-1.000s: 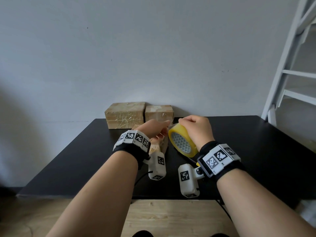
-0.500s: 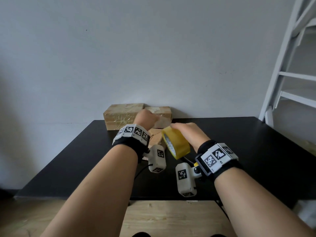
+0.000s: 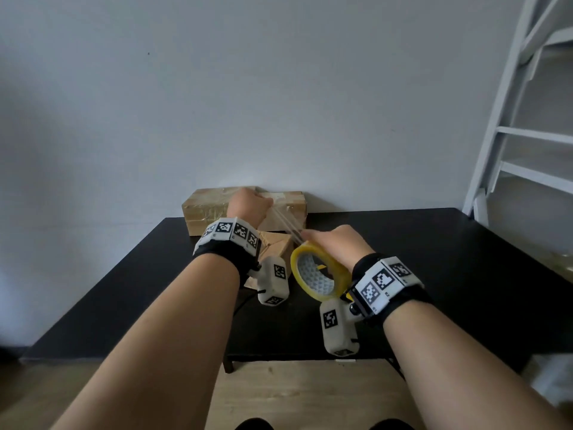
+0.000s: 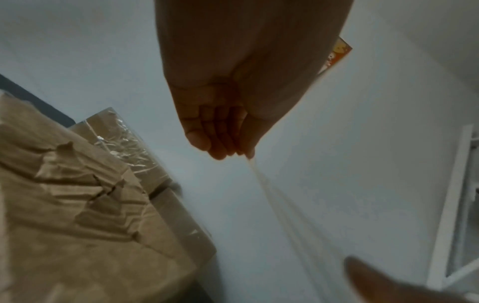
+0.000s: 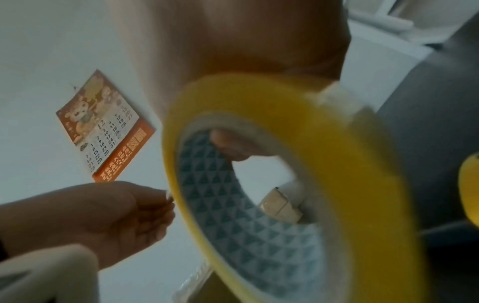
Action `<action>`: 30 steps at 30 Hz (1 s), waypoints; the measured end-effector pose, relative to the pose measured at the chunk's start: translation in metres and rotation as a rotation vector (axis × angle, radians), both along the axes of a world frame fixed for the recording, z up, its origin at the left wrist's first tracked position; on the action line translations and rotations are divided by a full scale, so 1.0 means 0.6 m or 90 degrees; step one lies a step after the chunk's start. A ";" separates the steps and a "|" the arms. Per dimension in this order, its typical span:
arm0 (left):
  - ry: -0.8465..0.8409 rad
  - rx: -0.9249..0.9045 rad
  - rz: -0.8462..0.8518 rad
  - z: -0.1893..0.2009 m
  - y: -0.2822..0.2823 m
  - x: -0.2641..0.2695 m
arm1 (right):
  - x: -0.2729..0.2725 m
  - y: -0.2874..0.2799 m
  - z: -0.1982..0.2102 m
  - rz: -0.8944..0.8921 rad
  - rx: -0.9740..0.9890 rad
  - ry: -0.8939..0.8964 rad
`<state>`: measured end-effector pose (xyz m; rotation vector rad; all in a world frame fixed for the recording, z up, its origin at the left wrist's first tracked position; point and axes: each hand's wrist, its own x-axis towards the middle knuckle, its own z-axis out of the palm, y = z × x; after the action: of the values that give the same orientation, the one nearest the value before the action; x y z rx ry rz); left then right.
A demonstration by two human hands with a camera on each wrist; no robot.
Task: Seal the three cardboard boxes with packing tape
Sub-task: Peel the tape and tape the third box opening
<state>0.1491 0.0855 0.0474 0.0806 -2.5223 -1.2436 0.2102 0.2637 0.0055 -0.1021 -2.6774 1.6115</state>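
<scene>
Two tape-wrapped cardboard boxes stand against the wall, one at the back left [image 3: 203,212] and one at the back right [image 3: 294,204]. A third, crumpled box [image 3: 276,247] lies nearer, under my left wrist. My right hand [image 3: 328,243] grips the yellow tape roll [image 3: 313,279], with a finger [image 5: 230,145] inside its core. My left hand [image 3: 266,202] is raised over the back boxes and pinches the free tape end. A clear strip [image 3: 285,225] stretches taut from it down to the roll. In the left wrist view the strip [image 4: 272,194] runs from my curled fingers [image 4: 228,143].
The boxes sit on a black table [image 3: 434,259] against a grey wall. A white ladder-like frame [image 3: 511,135] stands at the right. A calendar [image 5: 103,127] hangs on the wall. Wooden floor [image 3: 310,395] shows below the table's front edge.
My left hand has moved up and back toward the wall, drawing a length of tape off the roll. My right hand has brought the roll lower and nearer to me.
</scene>
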 end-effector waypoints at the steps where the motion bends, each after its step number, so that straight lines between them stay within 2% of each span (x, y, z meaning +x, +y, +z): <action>1: -0.002 -0.007 0.009 0.001 -0.001 0.000 | 0.002 0.002 -0.001 -0.010 -0.021 -0.004; 8: -0.075 -0.032 0.076 -0.012 -0.044 -0.010 | 0.022 0.011 0.017 0.045 -0.143 -0.015; 12: -0.059 -0.065 0.112 -0.014 -0.054 -0.011 | 0.018 0.006 0.012 0.083 -0.085 -0.019; 17: -0.021 -0.062 0.153 -0.003 -0.074 -0.012 | 0.000 0.011 -0.008 0.015 0.192 -0.022; 19: -0.023 -0.058 0.149 -0.004 -0.082 -0.013 | -0.003 0.014 -0.011 0.015 0.175 -0.015; 24: -0.056 -0.049 0.201 -0.019 -0.121 -0.016 | -0.003 0.011 -0.002 0.001 0.041 0.027; 26: -0.056 -0.043 0.221 -0.027 -0.135 -0.015 | -0.008 0.004 0.002 -0.001 0.058 0.070; 30: -0.071 -0.068 0.222 -0.046 -0.150 -0.014 | -0.016 -0.020 0.012 -0.015 0.180 0.127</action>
<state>0.1405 -0.0048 0.0196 0.5533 -2.5202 -0.9876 0.2006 0.2515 0.0129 0.0287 -2.6996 1.1522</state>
